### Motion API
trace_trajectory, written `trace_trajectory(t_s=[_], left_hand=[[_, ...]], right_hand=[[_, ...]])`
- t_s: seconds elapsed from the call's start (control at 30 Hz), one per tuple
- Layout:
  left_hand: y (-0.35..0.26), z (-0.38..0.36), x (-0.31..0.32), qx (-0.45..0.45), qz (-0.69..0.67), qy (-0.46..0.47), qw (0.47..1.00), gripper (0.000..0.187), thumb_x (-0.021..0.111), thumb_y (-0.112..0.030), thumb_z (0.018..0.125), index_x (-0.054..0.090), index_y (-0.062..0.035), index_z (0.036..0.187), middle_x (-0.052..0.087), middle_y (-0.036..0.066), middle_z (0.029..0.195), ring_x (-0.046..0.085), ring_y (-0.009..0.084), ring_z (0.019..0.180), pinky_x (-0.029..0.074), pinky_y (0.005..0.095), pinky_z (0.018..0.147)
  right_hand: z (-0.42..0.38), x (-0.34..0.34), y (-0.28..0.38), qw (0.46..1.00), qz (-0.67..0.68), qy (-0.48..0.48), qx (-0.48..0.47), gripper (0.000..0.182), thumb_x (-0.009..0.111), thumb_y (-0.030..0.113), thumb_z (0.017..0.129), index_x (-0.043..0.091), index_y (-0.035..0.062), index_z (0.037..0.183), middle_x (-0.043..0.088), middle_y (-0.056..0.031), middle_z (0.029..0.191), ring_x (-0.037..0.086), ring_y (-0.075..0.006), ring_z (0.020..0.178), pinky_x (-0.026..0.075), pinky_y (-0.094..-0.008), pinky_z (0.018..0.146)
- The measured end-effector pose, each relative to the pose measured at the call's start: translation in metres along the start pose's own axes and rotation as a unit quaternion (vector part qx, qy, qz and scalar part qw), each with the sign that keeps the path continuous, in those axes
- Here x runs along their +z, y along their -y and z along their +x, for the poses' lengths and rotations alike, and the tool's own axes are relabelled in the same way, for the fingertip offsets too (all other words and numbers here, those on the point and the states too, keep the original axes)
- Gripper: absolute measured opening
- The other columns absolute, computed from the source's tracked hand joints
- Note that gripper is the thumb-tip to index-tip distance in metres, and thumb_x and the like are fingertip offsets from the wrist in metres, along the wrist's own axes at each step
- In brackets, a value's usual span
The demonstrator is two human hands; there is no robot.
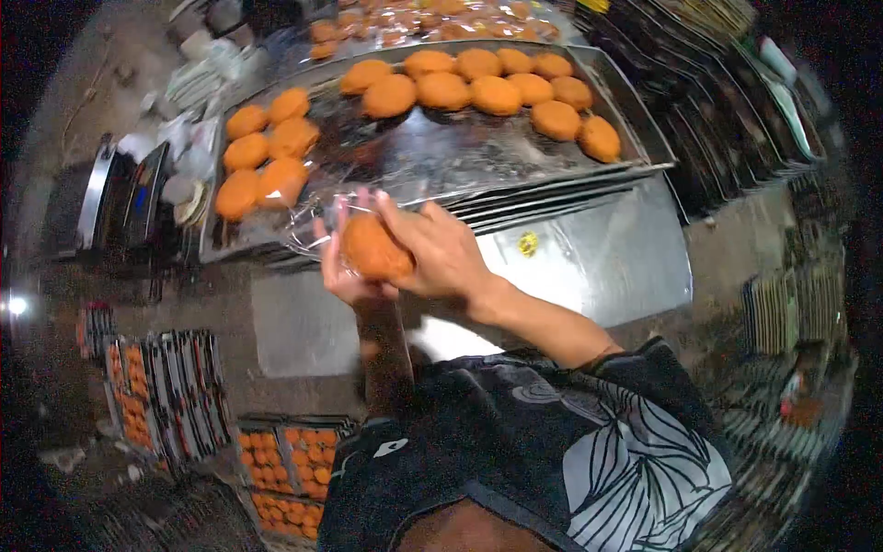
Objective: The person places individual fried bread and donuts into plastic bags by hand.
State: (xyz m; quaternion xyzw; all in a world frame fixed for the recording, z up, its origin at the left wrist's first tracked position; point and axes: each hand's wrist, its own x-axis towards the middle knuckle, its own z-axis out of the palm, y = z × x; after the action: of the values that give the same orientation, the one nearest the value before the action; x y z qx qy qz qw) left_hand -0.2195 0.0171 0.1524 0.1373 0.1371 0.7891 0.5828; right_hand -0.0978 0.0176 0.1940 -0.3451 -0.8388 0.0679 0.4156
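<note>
An orange-brown bun (372,247) sits between my two hands, in front of the baking tray's near edge. My left hand (344,283) curls around its left side and holds a clear plastic bag (308,235), which spreads out to the left past the fingers. From the right, my right hand (446,253) grips the same bun, fingers closed against its side. Just beyond my hands lies the metal baking tray (441,152), with loose buns (441,90) along its far side and more buns (246,152) in its left part.
Bagged buns (441,20) are heaped behind the tray. A metal table (602,248) bears the stacked trays and a small yellow piece (527,243). Dark trays (717,101) stand packed at the right. Racks of buns (287,465) stand low on the left.
</note>
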Motion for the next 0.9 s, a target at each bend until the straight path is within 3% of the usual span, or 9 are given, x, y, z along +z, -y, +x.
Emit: trace_trajectory(t_s=[0.17,0.27,0.4,0.53,0.6,0.67,0.7,0.8,0.9], left_hand=[[0.071,-0.031,0.043,-0.122,0.158,-0.028,0.979,0.048,0.032,-0.028,0.086,0.023,-0.0014,0.125,0.036,0.015,0.125,0.04,0.0296,0.111,0.031,0.0387,0.096],[0.087,-0.026,0.048,-0.302,-0.135,-0.004,0.944,0.047,0.042,-0.029,0.085,0.034,0.0029,0.118,0.044,0.014,0.113,0.047,0.0224,0.102,0.039,0.0329,0.087],[0.137,-0.069,0.058,-0.199,0.293,0.098,0.93,0.048,0.05,-0.029,0.083,0.038,0.0025,0.117,0.052,0.012,0.098,0.054,0.0208,0.086,0.047,0.0322,0.074],[0.211,-0.078,-0.036,-0.21,0.696,0.379,0.573,0.027,0.066,-0.018,0.07,0.056,-0.006,0.091,0.056,0.01,0.086,0.054,0.0186,0.083,0.045,0.0309,0.067],[0.26,-0.098,-0.138,0.075,0.696,0.471,0.536,0.031,0.056,-0.017,0.079,0.049,0.0032,0.102,0.055,0.011,0.087,0.052,0.0236,0.084,0.043,0.0362,0.076],[0.277,-0.092,-0.185,-0.111,0.649,0.452,0.601,0.03,0.054,-0.016,0.08,0.048,0.0048,0.101,0.055,0.012,0.089,0.052,0.024,0.084,0.042,0.0352,0.078],[0.305,-0.086,-0.242,-0.219,0.476,0.321,0.789,0.023,0.062,-0.021,0.07,0.061,-0.0024,0.084,0.058,0.014,0.078,0.055,0.0281,0.082,0.044,0.0341,0.07],[0.247,-0.068,-0.134,-0.236,0.676,0.417,0.56,0.026,0.05,-0.021,0.082,0.056,0.0031,0.091,0.058,0.007,0.082,0.055,0.02,0.078,0.044,0.0325,0.072],[0.225,-0.065,-0.103,-0.44,0.495,0.259,0.702,0.033,0.054,-0.028,0.082,0.058,0.0023,0.095,0.06,0.006,0.086,0.054,0.0134,0.08,0.043,0.0267,0.072]], right_hand=[[-0.012,-0.022,-0.038,0.99,-0.023,-0.111,0.08,0.095,0.072,0.018,0.054,0.019,0.0013,0.131,0.052,-0.0159,0.097,0.051,-0.0261,0.074,0.045,-0.0321,0.061],[-0.052,-0.04,-0.052,0.933,0.244,-0.176,0.197,0.086,0.071,0.02,0.059,0.023,0.0024,0.127,0.044,-0.0162,0.098,0.051,-0.0253,0.075,0.045,-0.0331,0.061],[-0.051,-0.093,-0.117,0.96,0.089,-0.123,0.237,0.026,0.064,0.017,0.071,0.057,0.0007,0.09,0.058,-0.0112,0.077,0.056,-0.0165,0.066,0.045,-0.0284,0.056],[0.052,-0.148,-0.15,0.948,0.016,-0.26,0.183,0.02,0.055,0.017,0.077,0.062,-0.0004,0.086,0.062,-0.0145,0.072,0.061,-0.0187,0.065,0.046,-0.0284,0.059],[0.068,-0.127,-0.182,0.956,0.053,-0.276,0.081,0.028,0.056,0.019,0.077,0.058,-0.0011,0.096,0.061,-0.0177,0.088,0.059,-0.0234,0.082,0.045,-0.0302,0.072],[0.031,-0.108,-0.162,0.981,0.072,-0.18,0.027,0.038,0.058,0.021,0.076,0.053,-0.0023,0.105,0.055,-0.019,0.105,0.052,-0.0267,0.097,0.04,-0.0323,0.083],[-0.013,-0.109,-0.156,0.987,0.127,-0.077,0.067,0.044,0.06,0.022,0.075,0.049,-0.0034,0.109,0.05,-0.0196,0.113,0.047,-0.0289,0.106,0.036,-0.0339,0.089],[-0.168,-0.093,-0.145,0.821,0.286,0.145,0.473,0.033,0.061,0.024,0.075,0.058,-0.0009,0.095,0.062,-0.0077,0.079,0.057,-0.0141,0.073,0.046,-0.0285,0.07],[-0.243,-0.085,-0.146,0.856,0.261,0.196,0.401,0.022,0.055,0.02,0.079,0.06,-0.0009,0.082,0.058,-0.005,0.067,0.049,-0.0071,0.065,0.043,-0.0263,0.06]])
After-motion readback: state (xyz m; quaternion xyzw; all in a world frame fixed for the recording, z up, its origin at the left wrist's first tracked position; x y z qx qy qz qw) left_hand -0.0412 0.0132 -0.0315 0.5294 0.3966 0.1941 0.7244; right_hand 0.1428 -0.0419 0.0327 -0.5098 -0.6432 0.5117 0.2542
